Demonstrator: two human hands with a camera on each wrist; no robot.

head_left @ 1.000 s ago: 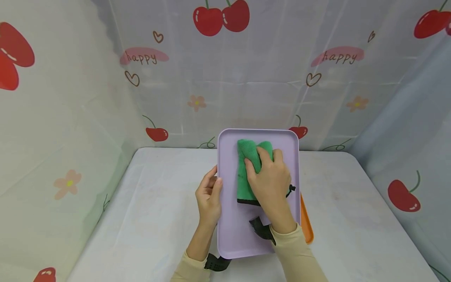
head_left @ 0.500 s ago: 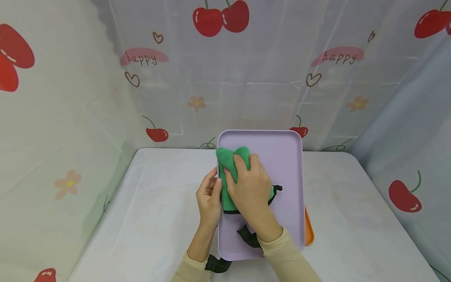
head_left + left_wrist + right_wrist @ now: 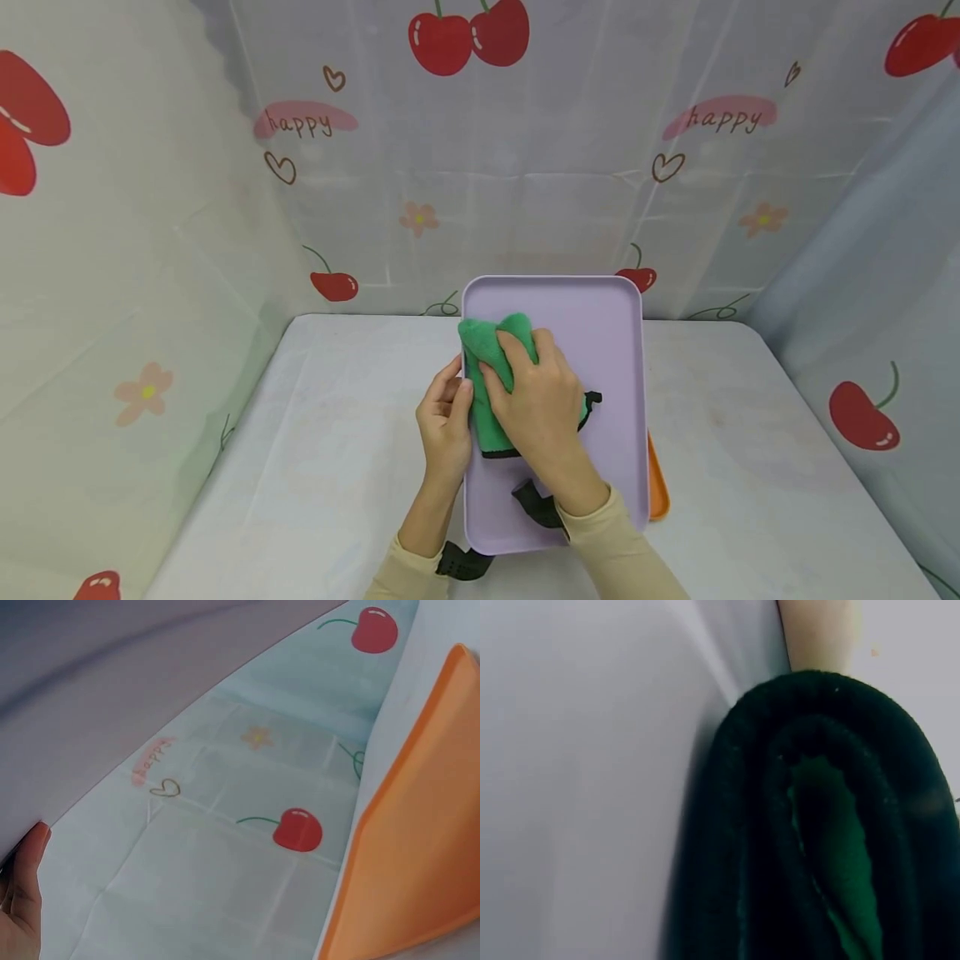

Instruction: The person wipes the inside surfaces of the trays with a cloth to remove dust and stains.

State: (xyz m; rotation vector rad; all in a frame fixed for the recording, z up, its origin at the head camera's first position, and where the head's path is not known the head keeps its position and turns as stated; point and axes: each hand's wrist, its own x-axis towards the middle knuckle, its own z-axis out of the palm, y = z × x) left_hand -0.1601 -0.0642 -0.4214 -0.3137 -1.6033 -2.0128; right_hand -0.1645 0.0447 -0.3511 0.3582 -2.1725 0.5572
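Observation:
A lilac rectangular tray [image 3: 585,333] is held up off the table, its inner face turned toward me in the head view. My left hand [image 3: 444,425] grips its left edge, thumb on the near side; the other fingers are partly hidden behind it. With curled fingers my right hand [image 3: 536,400] holds a folded green cloth [image 3: 487,408] with dark edging against the tray's left part. Close up in the right wrist view, the cloth's dark folded edge [image 3: 817,697] lies beside the tray surface [image 3: 577,787]. The tray's underside [image 3: 112,690] fills the upper left of the left wrist view.
An orange tray [image 3: 657,483] lies on the white table [image 3: 750,433], mostly hidden behind the lilac one. Cherry-printed curtains [image 3: 525,167] enclose the table at the back and sides. Black straps [image 3: 463,561] are at both wrists.
My right hand and the cloth have moved left across the tray to its left edge, then shifted only slightly. The tray has tilted a little; my left hand has stayed in place.

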